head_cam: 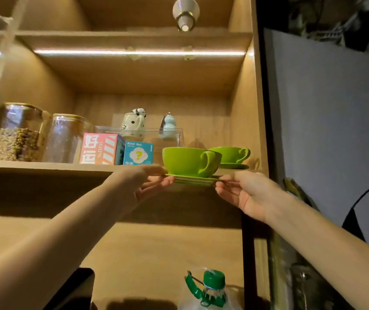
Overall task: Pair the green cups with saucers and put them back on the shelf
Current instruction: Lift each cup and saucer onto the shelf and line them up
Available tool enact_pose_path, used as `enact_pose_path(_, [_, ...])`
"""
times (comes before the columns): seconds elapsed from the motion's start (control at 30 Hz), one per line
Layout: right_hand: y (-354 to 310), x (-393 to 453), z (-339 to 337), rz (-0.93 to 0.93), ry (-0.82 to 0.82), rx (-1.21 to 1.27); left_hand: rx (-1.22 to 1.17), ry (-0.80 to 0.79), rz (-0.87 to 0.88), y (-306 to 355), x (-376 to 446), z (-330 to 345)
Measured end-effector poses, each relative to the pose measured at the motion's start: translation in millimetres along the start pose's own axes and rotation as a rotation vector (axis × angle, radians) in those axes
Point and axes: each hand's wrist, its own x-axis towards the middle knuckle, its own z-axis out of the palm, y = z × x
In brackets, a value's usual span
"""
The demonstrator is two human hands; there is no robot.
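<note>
The wooden shelf unit [44,167] fills the wall, lit by an LED strip [138,52] under the board above. On the middle board stand a glass jar of grain [16,133], an emptier glass jar [66,138], a pink box [99,149], and a blue blind box [138,153]; behind them a clear riser [147,133] carries a panda figurine [134,121] and a pale blue figurine [168,126]. At the right end a second green cup and saucer [231,156] already sit on the board. Just in front of its edge, a green cup [188,161] rides on a green saucer [192,179]. The left hand [143,182] pinches the saucer's left rim, the right hand [244,191] its right rim. Below, a green-capped bottle [210,287] pokes up.
</note>
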Motion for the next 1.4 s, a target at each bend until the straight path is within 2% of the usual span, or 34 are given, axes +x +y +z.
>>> enact_pose_path(0.3, [-33.9,55.8,29.3,-0.029,-0.006,-0.032,0.048,0.007,0.087,34.4,50.6,6.9])
enact_pose_path(0.6, [-16.8,112.4,43.7,-0.011,0.002,-0.124,0.118,0.038,0.066,34.5,107.5,-7.6])
enact_pose_path(0.97, [4.8,146.3,55.6,-0.029,0.099,-0.174,0.17,0.119,0.063,15.5,148.7,-24.2])
enact_pose_path(1.27, [7.7,151.8,62.5,-0.017,0.141,-0.219,0.007,0.143,0.072,6.1,145.6,-19.4])
enact_pose_path(1.4, [3.2,134.3,63.9,-0.001,0.075,-0.216,-0.024,0.157,0.076,2.8,137.3,-17.0])
